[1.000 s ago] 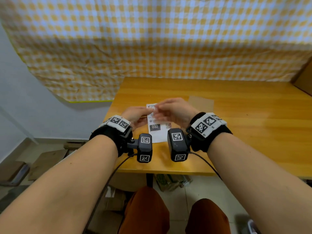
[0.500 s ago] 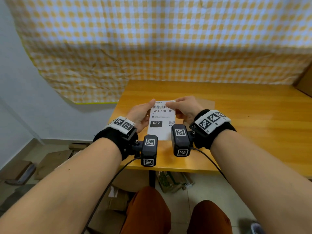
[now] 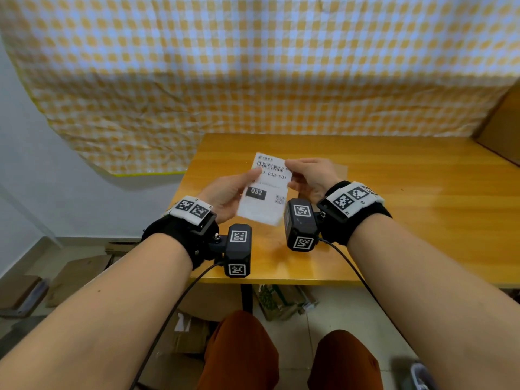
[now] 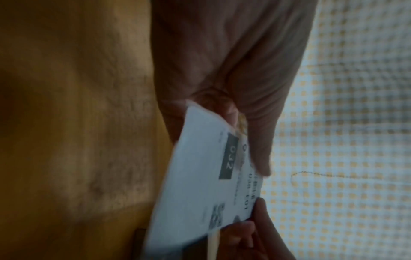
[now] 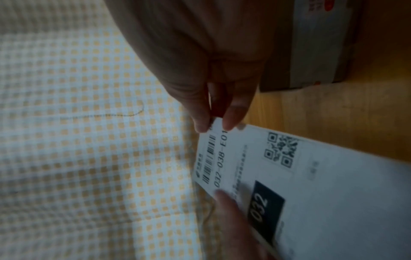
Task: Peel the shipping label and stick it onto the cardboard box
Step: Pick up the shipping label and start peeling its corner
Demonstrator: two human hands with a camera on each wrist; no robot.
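Observation:
A white shipping label with a barcode, "032" block and QR code is held upright above the table. My left hand grips its left edge, thumb on the printed face. My right hand pinches the top right corner between thumb and a finger. In the right wrist view the label shows the left thumb near the barcode. The cardboard box lies flat just behind my right hand; in the right wrist view the box carries white and red tape.
The wooden table stretches to the right of my hands. A yellow checked cloth hangs behind it. Another cardboard piece stands at the far right edge. Boxes and clutter lie on the floor under the table.
The label has come up off the table and now stands tilted in the air. Both hands rose with it; the right one shifted to the top right corner.

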